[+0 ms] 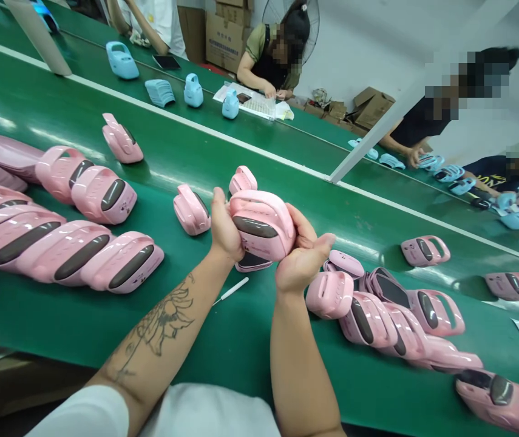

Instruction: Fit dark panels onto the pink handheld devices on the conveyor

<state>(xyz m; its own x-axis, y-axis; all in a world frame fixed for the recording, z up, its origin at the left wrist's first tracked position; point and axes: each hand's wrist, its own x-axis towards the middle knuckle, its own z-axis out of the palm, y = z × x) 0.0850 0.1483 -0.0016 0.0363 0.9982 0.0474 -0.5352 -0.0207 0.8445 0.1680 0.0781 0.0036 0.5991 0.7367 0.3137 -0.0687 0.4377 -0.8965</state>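
Note:
Between my two hands is a pink plastic housing [271, 224] with a handle and a dark oval window, raised over the green table. My left hand [226, 229] grips its left end, thumb pointing up. My right hand [302, 255] wraps its right end, the fingers partly hidden behind it. Below it, a dark-faced pink part [254, 262] shows only in part. A thin white-handled tool [234, 289] lies on the table just under my hands. Close by on the left sits another pink housing [192, 209], and a smaller pink one [243, 179] is just behind.
Rows of pink housings stand to the left [81, 252] and right [373, 318]. Flat pink panels [8, 155] are stacked at far left. A white post [377, 127] rises from the belt's rail. Across it, co-workers sit among light-blue housings [122, 60].

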